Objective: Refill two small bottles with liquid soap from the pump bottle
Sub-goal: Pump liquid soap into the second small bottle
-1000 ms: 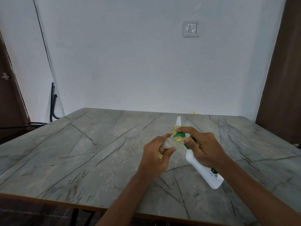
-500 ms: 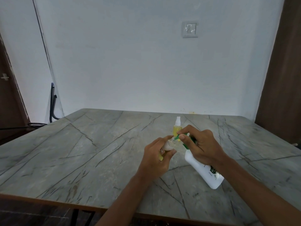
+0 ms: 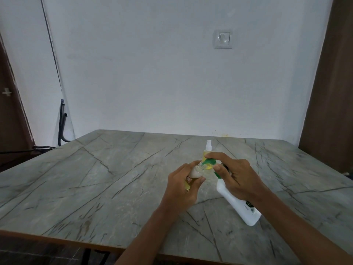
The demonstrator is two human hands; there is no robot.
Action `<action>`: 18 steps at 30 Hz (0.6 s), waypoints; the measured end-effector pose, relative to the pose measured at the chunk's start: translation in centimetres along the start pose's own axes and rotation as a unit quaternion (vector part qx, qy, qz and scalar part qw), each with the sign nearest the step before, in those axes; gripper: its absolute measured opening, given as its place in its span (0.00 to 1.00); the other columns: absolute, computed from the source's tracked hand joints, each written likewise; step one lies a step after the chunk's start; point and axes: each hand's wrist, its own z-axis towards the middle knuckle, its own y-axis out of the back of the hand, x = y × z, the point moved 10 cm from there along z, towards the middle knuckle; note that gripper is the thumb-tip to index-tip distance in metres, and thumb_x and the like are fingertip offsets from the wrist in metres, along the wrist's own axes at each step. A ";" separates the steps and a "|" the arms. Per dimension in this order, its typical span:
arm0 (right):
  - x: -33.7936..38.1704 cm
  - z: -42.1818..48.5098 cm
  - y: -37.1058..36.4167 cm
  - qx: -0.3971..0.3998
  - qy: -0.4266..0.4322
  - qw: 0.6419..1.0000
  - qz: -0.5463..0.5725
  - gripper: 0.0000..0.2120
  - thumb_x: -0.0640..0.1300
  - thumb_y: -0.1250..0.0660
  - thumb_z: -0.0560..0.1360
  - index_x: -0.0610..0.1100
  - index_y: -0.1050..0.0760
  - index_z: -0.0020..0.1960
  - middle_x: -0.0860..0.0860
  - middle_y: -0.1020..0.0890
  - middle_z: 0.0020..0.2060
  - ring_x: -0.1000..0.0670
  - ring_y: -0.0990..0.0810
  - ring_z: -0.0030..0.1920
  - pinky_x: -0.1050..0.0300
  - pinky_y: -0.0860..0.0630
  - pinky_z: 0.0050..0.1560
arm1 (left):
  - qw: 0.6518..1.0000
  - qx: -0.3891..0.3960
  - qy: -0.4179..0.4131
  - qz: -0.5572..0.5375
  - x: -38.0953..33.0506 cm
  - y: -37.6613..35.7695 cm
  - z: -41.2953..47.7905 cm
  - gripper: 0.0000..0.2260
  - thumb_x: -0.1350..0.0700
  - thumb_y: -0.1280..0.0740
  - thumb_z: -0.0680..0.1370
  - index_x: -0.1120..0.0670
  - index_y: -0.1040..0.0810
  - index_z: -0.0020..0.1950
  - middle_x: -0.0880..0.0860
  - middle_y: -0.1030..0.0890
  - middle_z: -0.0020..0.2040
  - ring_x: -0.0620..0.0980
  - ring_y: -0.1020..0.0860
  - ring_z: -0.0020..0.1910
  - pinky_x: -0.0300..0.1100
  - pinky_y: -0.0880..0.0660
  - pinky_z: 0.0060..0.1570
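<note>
White wall behind, grey stone tabletop below. My left hand grips a small bottle, tipped w/ its mouth toward the right hand. My right hand is wrapped round the white pump bottle, which leans over, w/ one finger on top of the green pump head. The nozzle sits right at the small bottle's mouth. I think this is the filling step. Next: press slow and keep the nozzle lined up, so no soap spills. The 2nd small bottle, white cap on, stands just past the hands.
</note>
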 end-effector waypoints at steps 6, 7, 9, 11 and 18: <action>-0.4 0.3 0.0 -0.015 -0.005 1.000 0.000 0.20 0.65 0.50 0.81 0.57 0.27 0.61 0.58 0.29 0.23 0.55 0.29 0.23 0.63 0.34 0.25 | 1.000 -0.001 0.001 -0.003 0.0 0.0 0.0 0.18 0.52 0.29 0.74 0.60 0.23 0.61 0.49 0.19 0.51 0.39 0.22 0.46 0.31 0.25 0.46; -0.4 0.3 0.0 -0.017 -0.003 1.000 -0.001 0.19 0.65 0.49 0.80 0.57 0.27 0.60 0.55 0.27 0.23 0.54 0.28 0.23 0.60 0.32 0.25 | 1.000 -0.002 0.000 -0.003 0.0 0.0 0.0 0.18 0.53 0.29 0.74 0.60 0.23 0.61 0.50 0.19 0.51 0.39 0.22 0.46 0.30 0.25 0.46; -0.4 0.4 0.0 -0.020 -0.002 1.000 0.000 0.18 0.65 0.48 0.80 0.57 0.28 0.58 0.52 0.25 0.23 0.52 0.27 0.23 0.57 0.31 0.25 | 1.000 0.002 0.001 -0.005 0.0 0.0 0.0 0.18 0.54 0.29 0.74 0.60 0.23 0.61 0.50 0.19 0.50 0.39 0.22 0.46 0.29 0.26 0.46; -0.4 0.4 0.2 -0.029 -0.002 1.000 0.006 0.18 0.65 0.47 0.80 0.56 0.26 0.55 0.52 0.25 0.23 0.52 0.28 0.23 0.58 0.33 0.24 | 1.000 0.016 -0.003 -0.003 -0.1 -0.3 0.0 0.18 0.56 0.28 0.74 0.60 0.23 0.61 0.50 0.19 0.49 0.39 0.22 0.45 0.29 0.26 0.45; -0.1 0.2 0.4 -0.032 -0.001 0.999 -0.009 0.19 0.65 0.49 0.80 0.56 0.26 0.54 0.53 0.27 0.22 0.52 0.28 0.23 0.61 0.34 0.24 | 1.000 0.026 -0.014 0.003 -0.4 -0.5 -0.1 0.17 0.55 0.29 0.74 0.60 0.24 0.61 0.51 0.19 0.49 0.42 0.22 0.44 0.31 0.25 0.45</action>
